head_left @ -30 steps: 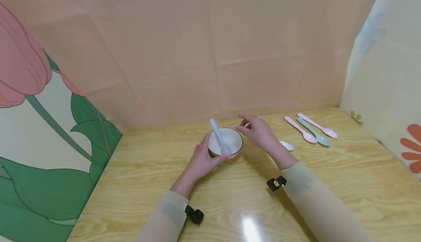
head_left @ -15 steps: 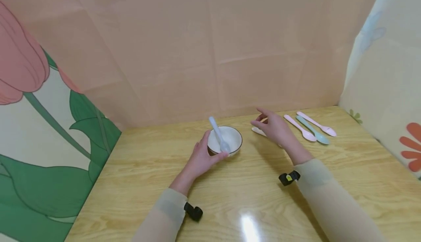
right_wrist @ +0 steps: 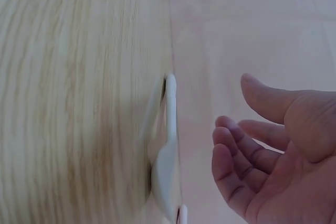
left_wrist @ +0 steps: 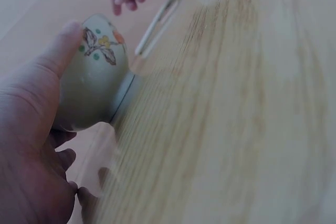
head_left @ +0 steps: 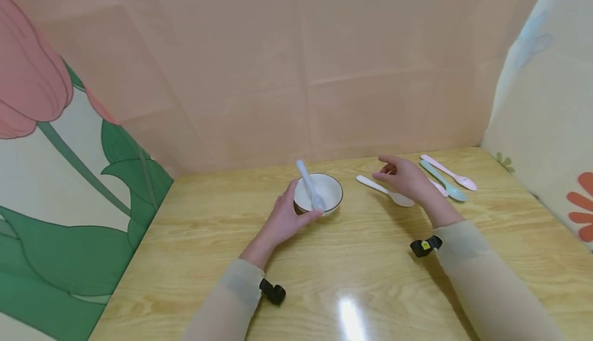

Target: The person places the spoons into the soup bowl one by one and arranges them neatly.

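My left hand (head_left: 284, 221) grips a small white bowl (head_left: 330, 189) with a dark rim, its thumb on the near side and fingers round the left side. A floral pattern shows on the bowl's outside in the left wrist view. A pale blue spoon (head_left: 307, 180) leans in the bowl, its handle sticking out over the far rim. My right hand (head_left: 407, 178) hovers over the table with loosely bent fingers and holds nothing. Beneath and left of it lies a white spoon (head_left: 372, 184), seen from the side as a white spoon (right_wrist: 168, 150) in the right wrist view.
Right of my right hand lie a green spoon (head_left: 443, 180) and a pink spoon (head_left: 449, 172). A second pink spoon (head_left: 438, 187) is partly hidden by the hand. A pink-beige cloth backdrop (head_left: 241, 99) rises behind the wooden table (head_left: 208, 238).
My right hand has moved right, away from the bowl and over the white spoon, towards the other spoons; the white spoon is now mostly uncovered. The left hand keeps its grip on the bowl.
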A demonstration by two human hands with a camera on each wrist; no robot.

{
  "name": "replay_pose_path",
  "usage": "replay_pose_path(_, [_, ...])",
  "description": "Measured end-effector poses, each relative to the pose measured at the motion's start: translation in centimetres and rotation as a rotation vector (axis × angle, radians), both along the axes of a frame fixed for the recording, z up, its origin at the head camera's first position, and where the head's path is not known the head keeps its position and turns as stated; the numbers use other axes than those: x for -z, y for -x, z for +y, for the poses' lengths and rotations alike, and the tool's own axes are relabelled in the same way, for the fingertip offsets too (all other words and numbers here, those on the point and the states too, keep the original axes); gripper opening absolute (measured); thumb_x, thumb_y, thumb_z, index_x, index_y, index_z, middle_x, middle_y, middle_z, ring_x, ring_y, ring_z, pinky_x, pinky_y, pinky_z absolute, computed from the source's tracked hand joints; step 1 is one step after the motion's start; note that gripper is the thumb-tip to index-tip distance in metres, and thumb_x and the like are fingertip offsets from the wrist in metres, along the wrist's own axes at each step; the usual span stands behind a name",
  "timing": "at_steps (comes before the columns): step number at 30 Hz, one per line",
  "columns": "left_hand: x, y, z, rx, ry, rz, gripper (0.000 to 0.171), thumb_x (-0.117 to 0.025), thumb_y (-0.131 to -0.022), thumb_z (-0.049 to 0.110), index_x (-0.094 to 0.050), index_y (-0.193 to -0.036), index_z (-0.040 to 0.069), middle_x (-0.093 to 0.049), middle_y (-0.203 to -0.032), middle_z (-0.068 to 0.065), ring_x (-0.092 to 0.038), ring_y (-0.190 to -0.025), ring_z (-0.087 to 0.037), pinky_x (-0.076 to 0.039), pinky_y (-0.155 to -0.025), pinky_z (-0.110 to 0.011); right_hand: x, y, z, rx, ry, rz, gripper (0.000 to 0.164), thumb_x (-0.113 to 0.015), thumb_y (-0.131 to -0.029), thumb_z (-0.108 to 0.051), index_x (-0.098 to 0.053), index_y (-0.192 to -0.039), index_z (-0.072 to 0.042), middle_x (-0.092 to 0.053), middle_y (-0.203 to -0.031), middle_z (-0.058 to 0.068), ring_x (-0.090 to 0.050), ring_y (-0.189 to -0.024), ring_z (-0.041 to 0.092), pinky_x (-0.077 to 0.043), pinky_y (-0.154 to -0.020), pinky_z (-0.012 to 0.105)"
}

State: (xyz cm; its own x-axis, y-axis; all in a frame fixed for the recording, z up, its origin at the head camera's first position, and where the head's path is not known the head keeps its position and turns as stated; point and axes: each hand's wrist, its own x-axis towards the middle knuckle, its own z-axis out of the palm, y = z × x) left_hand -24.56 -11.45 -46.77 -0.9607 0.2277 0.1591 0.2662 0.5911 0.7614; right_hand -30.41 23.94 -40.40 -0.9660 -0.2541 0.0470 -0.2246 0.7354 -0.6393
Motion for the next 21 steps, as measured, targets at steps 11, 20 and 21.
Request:
replay_pose_path(11, [-0.1, 0.0, 0.1, 0.000, -0.010, -0.001, 0.109, -0.087, -0.091, 0.063, -0.029, -0.174, 0.023, -0.055, -0.158, -0.008, -0.049, -0.142, -0.036, -0.041, -0.116, -0.062, 1.5, 0.5, 1.2, -0.076, -0.013, -0.065, 0.067, -0.073, -0.110, -0.030, -0.050, -0.157, 0.012, -0.069, -0.130, 0.027, -0.064, -0.122, 0.044, -0.050, -0.104, 0.063])
replay_pose_path(20, [0.1, 0.1, 0.2, 0.000, -0.008, -0.008, 0.111, -0.086, -0.091, 0.064, -0.026, -0.175, 0.022, -0.052, -0.162, -0.008, -0.047, -0.145, -0.036, -0.040, -0.118, -0.062, 2.5, 0.9, 2.0, -0.087, -0.011, -0.070, 0.065, -0.073, -0.110, -0.028, -0.051, -0.155, 0.013, -0.068, -0.136, 0.031, -0.063, -0.126, 0.047, -0.048, -0.108, 0.065])
replay_pose_path(21, [0.1, 0.1, 0.2, -0.001, -0.008, -0.010, 0.111, -0.086, -0.091, 0.064, -0.026, -0.175, 0.023, -0.051, -0.162, -0.007, -0.047, -0.145, -0.036, -0.040, -0.118, -0.062, 2.6, 1.0, 2.1, -0.090, -0.014, -0.064, 0.065, -0.074, -0.109, -0.028, -0.052, -0.154, 0.014, -0.068, -0.135, 0.031, -0.063, -0.126, 0.047, -0.048, -0.107, 0.065])
